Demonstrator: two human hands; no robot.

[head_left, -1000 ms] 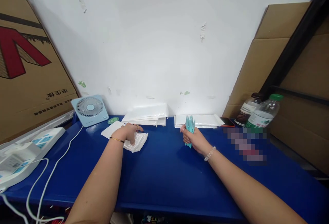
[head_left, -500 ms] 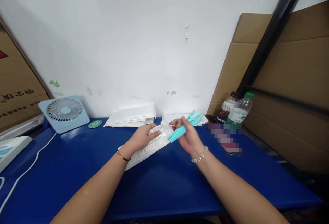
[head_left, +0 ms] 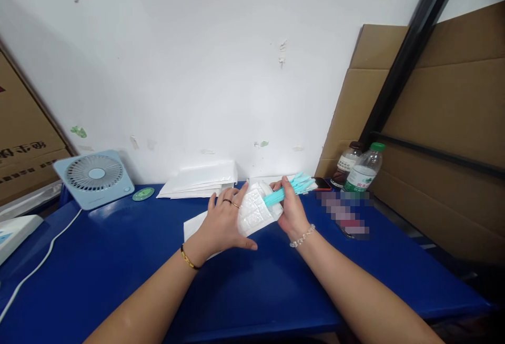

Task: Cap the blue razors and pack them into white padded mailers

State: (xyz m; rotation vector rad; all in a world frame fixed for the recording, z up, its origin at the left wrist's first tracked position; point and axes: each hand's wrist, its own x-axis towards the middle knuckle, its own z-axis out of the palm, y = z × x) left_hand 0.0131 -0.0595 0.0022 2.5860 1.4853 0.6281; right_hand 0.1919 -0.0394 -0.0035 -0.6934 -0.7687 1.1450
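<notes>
A white padded envelope [head_left: 256,211] with a bubbly, shiny surface is held above the blue table. My left hand [head_left: 224,220] lies across it with fingers and thumb spread, touching its upper face. Closed round a bundle of thin turquoise strips [head_left: 302,182] is my right hand [head_left: 292,207], by the envelope's mouth. The lower ends of the strips are inside the mouth, while their fanned upper ends stick out beyond my right thumb. My right fingers are partly hidden behind the bundle and envelope.
A stack of white envelopes [head_left: 201,178] lies against the wall. The blue fan [head_left: 94,175] and a green disc [head_left: 143,194] are at left, with a white cable. Two bottles [head_left: 362,173] and a phone [head_left: 322,184] are at right. Cardboard [head_left: 453,123] borders the blue table [head_left: 252,302].
The strips' lower ends have gone from beside the envelope's mouth to inside it. My left hand has loosened from a pinch and spread out over the envelope.
</notes>
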